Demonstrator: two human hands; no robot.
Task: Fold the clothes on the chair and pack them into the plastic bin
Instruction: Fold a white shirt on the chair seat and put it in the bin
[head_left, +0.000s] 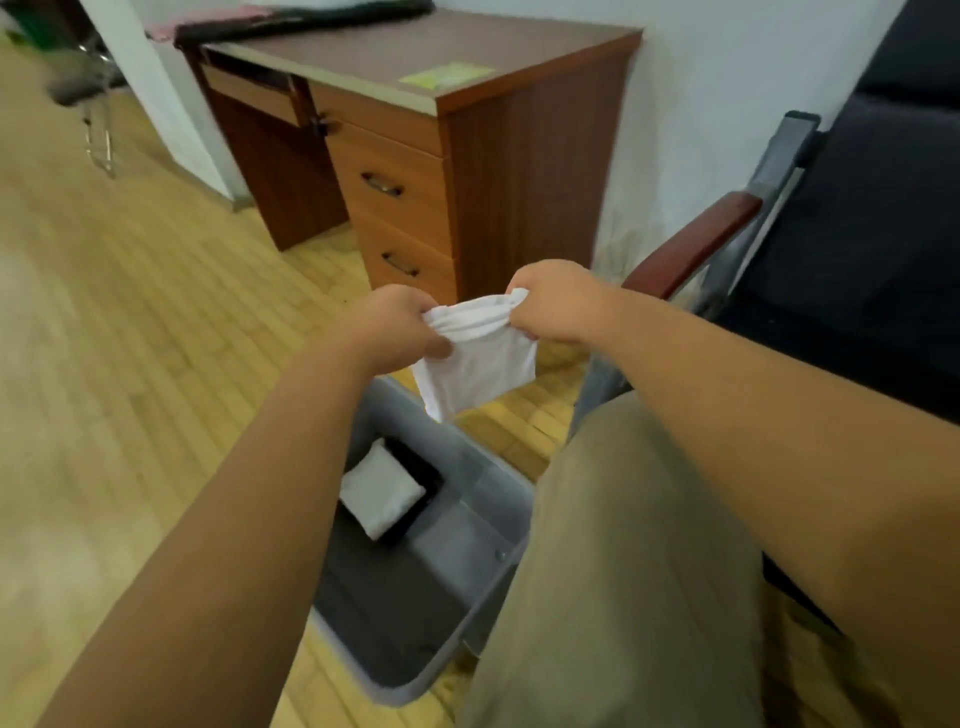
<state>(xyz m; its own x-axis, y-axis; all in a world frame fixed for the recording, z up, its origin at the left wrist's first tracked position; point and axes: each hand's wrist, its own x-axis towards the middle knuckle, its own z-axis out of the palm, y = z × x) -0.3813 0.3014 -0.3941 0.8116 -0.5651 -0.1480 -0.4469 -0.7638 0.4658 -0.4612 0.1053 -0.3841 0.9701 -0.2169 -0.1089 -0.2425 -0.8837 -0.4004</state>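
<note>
Overhead, soft white cloth (475, 358) bunched between both hands, above grey plastic bin (467, 467).

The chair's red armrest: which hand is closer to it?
Right. The right hand is just left of the armrest; the left hand is farther left, across the white cloth both grip.

One camera only, worn on the person's head, looking forward and steeply down along both bare forearms. The left hand (400, 325) and right hand (558, 301), gripping a white cloth (480, 364), sit close in at mid-frame, with the plastic bin (480, 501) low beneath them. The wide lens takes in the desk (519, 176) ahead and the chair (857, 234) at right, bowing and tilting the floor (130, 312) lines.
</note>
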